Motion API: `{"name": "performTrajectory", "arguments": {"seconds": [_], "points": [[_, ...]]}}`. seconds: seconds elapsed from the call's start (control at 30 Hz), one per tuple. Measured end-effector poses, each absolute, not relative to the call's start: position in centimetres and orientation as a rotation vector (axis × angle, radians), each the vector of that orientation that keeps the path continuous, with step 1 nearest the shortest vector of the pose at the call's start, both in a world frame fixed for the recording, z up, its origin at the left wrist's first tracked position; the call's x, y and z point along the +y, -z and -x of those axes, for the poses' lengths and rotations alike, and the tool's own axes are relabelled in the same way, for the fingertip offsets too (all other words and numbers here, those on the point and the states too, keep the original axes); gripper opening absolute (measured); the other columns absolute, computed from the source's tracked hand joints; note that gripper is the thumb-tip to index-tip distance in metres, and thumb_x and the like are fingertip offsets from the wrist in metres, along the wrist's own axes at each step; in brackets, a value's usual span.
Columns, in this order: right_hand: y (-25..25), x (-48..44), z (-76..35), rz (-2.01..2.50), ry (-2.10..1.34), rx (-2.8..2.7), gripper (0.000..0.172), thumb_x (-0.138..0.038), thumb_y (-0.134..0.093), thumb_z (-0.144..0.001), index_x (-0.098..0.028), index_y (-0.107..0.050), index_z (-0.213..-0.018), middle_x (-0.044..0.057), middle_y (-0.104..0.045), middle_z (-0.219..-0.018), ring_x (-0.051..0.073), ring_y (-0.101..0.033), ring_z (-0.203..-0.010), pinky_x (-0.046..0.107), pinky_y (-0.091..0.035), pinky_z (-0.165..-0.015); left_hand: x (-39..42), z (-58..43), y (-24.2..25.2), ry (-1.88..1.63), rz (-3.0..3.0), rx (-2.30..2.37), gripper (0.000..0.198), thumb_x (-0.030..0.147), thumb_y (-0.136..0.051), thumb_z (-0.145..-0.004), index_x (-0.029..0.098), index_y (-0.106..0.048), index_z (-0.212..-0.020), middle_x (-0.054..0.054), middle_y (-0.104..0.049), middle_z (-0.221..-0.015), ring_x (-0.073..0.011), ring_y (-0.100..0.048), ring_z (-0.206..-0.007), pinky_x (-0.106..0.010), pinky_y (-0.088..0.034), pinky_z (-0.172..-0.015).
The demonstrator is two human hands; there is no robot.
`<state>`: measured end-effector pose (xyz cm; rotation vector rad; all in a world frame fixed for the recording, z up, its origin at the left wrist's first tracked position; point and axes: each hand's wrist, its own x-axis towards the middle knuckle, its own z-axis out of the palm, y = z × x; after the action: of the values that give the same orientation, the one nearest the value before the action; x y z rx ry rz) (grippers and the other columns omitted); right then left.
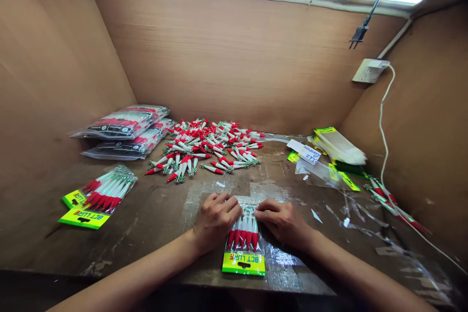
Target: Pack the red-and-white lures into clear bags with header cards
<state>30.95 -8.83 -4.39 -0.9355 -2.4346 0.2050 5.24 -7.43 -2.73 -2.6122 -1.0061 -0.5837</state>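
Observation:
In front of me a clear bag of red-and-white fishing lures (243, 238) lies flat, its yellow-green header card (243, 263) toward me and upside down. The lures' red ends point to the card, and their hooks are at the far end. My left hand (216, 217) is closed with curled fingers at the bag's far left corner. At the far right corner my right hand (281, 218) pinches the bag's edge between thumb and fingers. Beyond both hands spreads a heap of loose red-and-white lures (212, 144).
Filled lure packs (98, 197) overlap at left, before stacked large bags of lures (124, 129). At right lie empty header bags (340, 146), a handwritten label (305, 151), plastic scraps and more lures (395, 204). A white cable (382, 131) runs down from a socket (370, 70); a plug (359, 34) dangles.

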Motion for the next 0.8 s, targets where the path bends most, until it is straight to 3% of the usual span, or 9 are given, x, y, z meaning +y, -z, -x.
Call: {"name": "performTrajectory", "arguments": {"seconds": [0.1, 0.2, 0.33, 0.47, 0.57, 0.63, 0.73, 0.8], "points": [[3.7, -9.4, -31.1, 0.920, -0.080, -2.532, 0.030, -0.017, -0.048, -0.101, -0.024, -0.065, -0.124, 0.008, -0.069, -0.111, 0.016, -0.066, -0.088, 0.025, -0.051, -0.076, -7.5, -4.4, 2.7, 0.557, 2.669, -0.935, 0.013, 0.023, -0.054, -0.101, 0.023, -0.067, -0.097, -0.002, -0.069, -0.090, -0.0244, -0.055, -0.091, -0.039, -0.034, -0.077], [2.7, -10.5, -31.2, 0.918, 0.081, -2.662, 0.036, -0.018, -0.051, -0.100, -0.023, -0.058, -0.135, 0.010, -0.068, -0.119, 0.020, -0.065, -0.093, 0.030, -0.051, -0.077, -8.2, -3.1, 2.7, 0.515, 2.714, -0.856, 0.020, 0.019, -0.051, -0.102, 0.021, -0.065, -0.116, -0.005, -0.070, -0.114, -0.0243, -0.057, -0.102, -0.040, -0.037, -0.084], [1.6, -12.1, -31.0, 0.934, 0.184, -2.789, 0.048, -0.020, -0.053, -0.099, -0.021, -0.046, -0.147, 0.012, -0.063, -0.132, 0.025, -0.061, -0.107, 0.037, -0.052, -0.087, -10.1, -1.1, 2.1, 0.364, 2.754, -0.844, 0.042, 0.011, -0.047, -0.100, 0.020, -0.052, -0.141, -0.008, -0.042, -0.157, -0.0275, -0.045, -0.132, -0.042, -0.034, -0.104], [1.3, -12.7, -31.0, 0.965, 0.167, -2.817, 0.055, -0.014, -0.051, -0.097, -0.018, -0.040, -0.151, 0.014, -0.055, -0.143, 0.028, -0.057, -0.115, 0.044, -0.049, -0.097, -12.0, 0.5, 1.9, 0.324, 2.816, -0.982, 0.056, 0.017, -0.053, -0.095, 0.022, -0.043, -0.150, -0.008, -0.021, -0.166, -0.0329, -0.028, -0.146, -0.048, -0.030, -0.114], [1.6, -12.5, -31.3, 0.993, 0.075, -2.804, 0.063, -0.010, -0.051, -0.092, -0.022, -0.039, -0.152, 0.012, -0.051, -0.148, 0.030, -0.055, -0.120, 0.046, -0.048, -0.100, -12.6, 1.1, 2.5, 0.502, 2.810, -1.184, 0.043, 0.024, -0.054, -0.096, 0.025, -0.056, -0.139, -0.007, -0.025, -0.165, -0.0346, -0.029, -0.146, -0.050, -0.033, -0.113], [1.8, -12.4, -31.5, 1.042, -0.001, -2.763, 0.066, -0.006, -0.051, -0.089, -0.027, -0.041, -0.151, 0.011, -0.049, -0.150, 0.030, -0.054, -0.120, 0.046, -0.049, -0.099, -12.5, 0.9, 2.8, 0.715, 2.770, -1.381, 0.027, 0.028, -0.053, -0.099, 0.025, -0.069, -0.119, -0.008, -0.042, -0.156, -0.0325, -0.038, -0.139, -0.049, -0.038, -0.110], [2.1, -12.6, -31.3, 1.095, -0.115, -2.678, 0.067, -0.005, -0.051, -0.088, -0.031, -0.045, -0.149, 0.012, -0.048, -0.149, 0.031, -0.054, -0.121, 0.046, -0.050, -0.098, -11.8, -0.5, 2.4, 0.931, 2.720, -1.692, 0.026, 0.036, -0.052, -0.100, 0.022, -0.073, -0.094, -0.010, -0.067, -0.119, -0.0270, -0.056, -0.115, -0.042, -0.046, -0.096], [2.4, -12.9, -30.8, 1.086, -0.203, -2.607, 0.063, -0.006, -0.051, -0.089, -0.032, -0.048, -0.146, 0.013, -0.050, -0.147, 0.032, -0.054, -0.123, 0.048, -0.049, -0.100, -11.1, -1.9, 1.8, 0.925, 2.682, -1.836, 0.026, 0.041, -0.059, -0.096, 0.021, -0.072, -0.086, -0.008, -0.069, -0.096, -0.0262, -0.059, -0.098, -0.039, -0.047, -0.085]]}}
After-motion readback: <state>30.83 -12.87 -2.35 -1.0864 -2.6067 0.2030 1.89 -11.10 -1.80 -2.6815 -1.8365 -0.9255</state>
